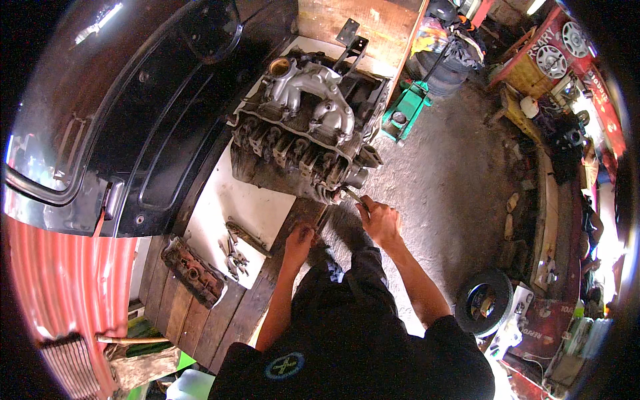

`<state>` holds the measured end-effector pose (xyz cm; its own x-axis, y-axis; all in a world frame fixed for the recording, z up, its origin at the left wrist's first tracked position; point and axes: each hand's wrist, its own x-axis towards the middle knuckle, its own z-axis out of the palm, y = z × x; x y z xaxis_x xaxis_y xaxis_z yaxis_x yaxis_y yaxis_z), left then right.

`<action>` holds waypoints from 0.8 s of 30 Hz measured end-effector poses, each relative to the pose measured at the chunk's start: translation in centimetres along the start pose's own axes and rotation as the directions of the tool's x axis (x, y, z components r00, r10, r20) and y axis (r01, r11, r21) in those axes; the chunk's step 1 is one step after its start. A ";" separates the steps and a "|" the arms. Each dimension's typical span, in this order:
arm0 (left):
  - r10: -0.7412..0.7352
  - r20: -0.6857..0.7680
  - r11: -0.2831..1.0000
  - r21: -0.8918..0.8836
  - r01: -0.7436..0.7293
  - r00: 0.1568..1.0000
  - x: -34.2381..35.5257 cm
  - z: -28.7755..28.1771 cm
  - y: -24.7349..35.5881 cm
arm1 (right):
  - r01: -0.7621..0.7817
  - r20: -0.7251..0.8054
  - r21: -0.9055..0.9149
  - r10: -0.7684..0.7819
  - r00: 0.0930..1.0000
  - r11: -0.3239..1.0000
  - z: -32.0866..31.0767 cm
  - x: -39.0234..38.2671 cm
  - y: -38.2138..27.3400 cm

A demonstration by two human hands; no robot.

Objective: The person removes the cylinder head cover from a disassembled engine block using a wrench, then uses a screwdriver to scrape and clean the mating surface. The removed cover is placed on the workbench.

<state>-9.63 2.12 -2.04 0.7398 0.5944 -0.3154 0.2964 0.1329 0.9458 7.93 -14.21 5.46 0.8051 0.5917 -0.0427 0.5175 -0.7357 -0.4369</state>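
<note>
An engine (293,120) with a silvery intake manifold (313,93) on top lies on the workbench, its valve gear exposed along the near side. My right hand (381,223) is closed around a thin metal wrench (354,197), whose far end meets the engine's near right corner. What that end grips is too small to make out. At the bench's right edge, my left hand (301,239) is closed in a fist, just below the engine. Its fingers are curled under, so anything inside them is hidden.
Several loose hand tools (235,257) lie on a white board (250,207), beside a rusty valve cover (193,272) on the wooden planks (233,320). A dark car panel (160,113) borders the left. On the floor at right stand a green trolley jack (408,110) and a tyre (467,303).
</note>
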 end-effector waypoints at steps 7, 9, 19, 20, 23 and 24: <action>0.105 0.011 0.974 0.198 -0.105 0.994 -0.9 0.4 3.7 | -0.043 0.007 0.019 0.043 0.999 0.999 2.8 0.4 0.2; 0.217 -0.021 0.935 0.293 -0.201 0.976 -1.1 0.2 3.0 | -0.031 -0.029 0.061 0.032 0.999 0.998 2.4 -0.2 -0.1; 0.139 -0.059 0.943 0.312 -0.114 0.988 -1.9 -0.6 4.2 | -0.126 -0.072 0.066 0.131 0.989 0.990 2.0 0.5 3.4; 0.129 -0.032 0.937 0.330 -0.111 0.991 -1.6 -0.8 3.7 | -0.107 -0.061 0.058 0.110 0.992 0.993 1.7 -0.3 3.0; 0.110 0.032 0.926 0.360 -0.114 0.993 -0.8 -0.5 3.0 | -0.051 -0.022 0.090 0.053 0.998 0.995 -0.2 -1.8 0.4; 0.123 0.040 0.920 0.371 -0.129 0.992 -0.8 -0.3 4.0 | -0.039 -0.041 0.092 0.042 0.998 0.995 0.1 -1.3 0.0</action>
<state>-9.22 2.38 2.03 0.7942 0.5739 -0.1997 0.4011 -0.2482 0.8818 6.83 -14.99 5.45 0.8374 0.5461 -0.0247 0.4574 -0.7247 -0.5154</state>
